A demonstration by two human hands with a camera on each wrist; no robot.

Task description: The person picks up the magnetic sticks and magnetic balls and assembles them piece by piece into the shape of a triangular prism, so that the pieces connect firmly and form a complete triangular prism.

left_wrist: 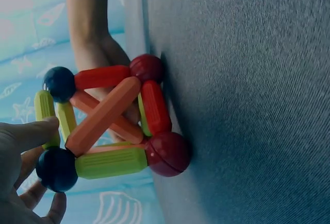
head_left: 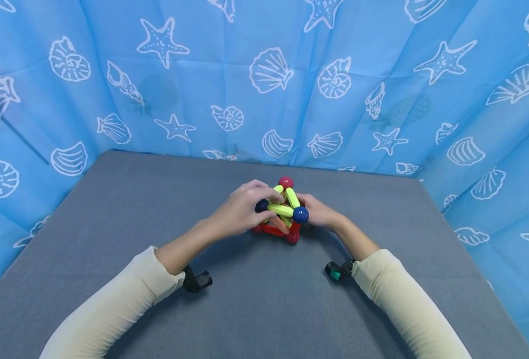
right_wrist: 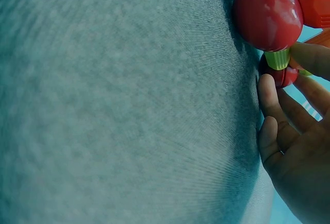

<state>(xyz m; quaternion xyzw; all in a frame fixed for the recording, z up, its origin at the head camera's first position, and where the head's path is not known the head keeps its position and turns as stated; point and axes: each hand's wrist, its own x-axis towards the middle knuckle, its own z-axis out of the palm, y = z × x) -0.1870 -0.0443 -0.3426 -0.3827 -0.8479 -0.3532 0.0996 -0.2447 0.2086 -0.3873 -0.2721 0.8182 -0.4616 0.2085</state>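
Note:
A frame of magnetic sticks and balls (head_left: 281, 210) stands on the grey table in the head view. Its lower corners are red balls (left_wrist: 167, 154), joined by red sticks (left_wrist: 156, 106); higher up come blue balls (left_wrist: 58, 169) and yellow-green sticks. Two orange sticks (left_wrist: 103, 116) cross on one side. From the left, my left hand (head_left: 243, 208) grips the frame's top, fingers around a blue ball and a yellow-green stick. On the opposite side my right hand (head_left: 319, 212) holds the frame low down, its fingers by a green stick (right_wrist: 277, 59) between red balls.
A grey cloth-covered table (head_left: 264, 299) spreads around the frame. Behind and to the sides hangs a blue curtain (head_left: 228, 89) with white shells and starfish. Black wrist straps (head_left: 197, 280) sit below both cream sleeves (head_left: 125, 299).

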